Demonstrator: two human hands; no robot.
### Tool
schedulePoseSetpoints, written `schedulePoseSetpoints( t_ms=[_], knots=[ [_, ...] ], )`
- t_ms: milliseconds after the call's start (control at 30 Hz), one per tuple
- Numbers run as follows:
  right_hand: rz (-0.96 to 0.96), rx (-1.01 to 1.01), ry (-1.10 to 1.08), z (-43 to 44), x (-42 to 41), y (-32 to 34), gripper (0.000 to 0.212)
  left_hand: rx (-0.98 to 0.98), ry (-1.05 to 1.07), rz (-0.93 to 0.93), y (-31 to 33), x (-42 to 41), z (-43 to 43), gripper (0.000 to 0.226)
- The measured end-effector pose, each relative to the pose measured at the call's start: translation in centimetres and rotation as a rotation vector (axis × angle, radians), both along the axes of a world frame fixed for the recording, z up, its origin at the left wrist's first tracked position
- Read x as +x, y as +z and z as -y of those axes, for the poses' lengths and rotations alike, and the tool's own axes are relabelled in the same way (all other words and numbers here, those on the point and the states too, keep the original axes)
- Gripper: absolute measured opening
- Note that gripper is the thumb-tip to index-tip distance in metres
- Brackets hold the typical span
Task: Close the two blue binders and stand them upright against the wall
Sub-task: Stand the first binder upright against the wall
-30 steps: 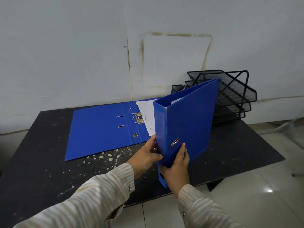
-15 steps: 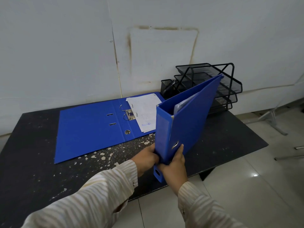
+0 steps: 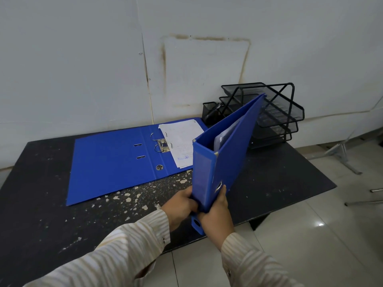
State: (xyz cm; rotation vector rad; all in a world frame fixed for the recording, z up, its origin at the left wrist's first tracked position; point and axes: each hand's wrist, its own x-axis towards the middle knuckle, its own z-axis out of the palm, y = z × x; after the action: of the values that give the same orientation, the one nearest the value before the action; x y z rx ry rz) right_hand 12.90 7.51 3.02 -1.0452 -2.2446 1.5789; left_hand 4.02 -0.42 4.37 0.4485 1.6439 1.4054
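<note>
A closed blue binder is held tilted above the black table, its spine towards me and white sheets showing at its top. My left hand grips its lower left side and my right hand grips its lower right cover. A second blue binder lies open and flat on the table near the wall, with white papers on its right half beside the metal rings.
A black mesh tiered letter tray stands at the table's back right against the wall, a small black mesh pen holder beside it. Pale flecks are scattered on the tabletop. Tiled floor lies to the right.
Both hands have tilted the closed binder further, its top leaning away to the right towards the letter tray. The open binder has not moved.
</note>
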Motion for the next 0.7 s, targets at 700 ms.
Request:
schedulePoseSetpoints(
  t_ms=[700],
  knots=[
    [-0.214,0.087,0.31,7.4,-8.6,4.7,0.09,0.142,0.344,-0.088,4.3,-5.9,10.1,0.059]
  ],
)
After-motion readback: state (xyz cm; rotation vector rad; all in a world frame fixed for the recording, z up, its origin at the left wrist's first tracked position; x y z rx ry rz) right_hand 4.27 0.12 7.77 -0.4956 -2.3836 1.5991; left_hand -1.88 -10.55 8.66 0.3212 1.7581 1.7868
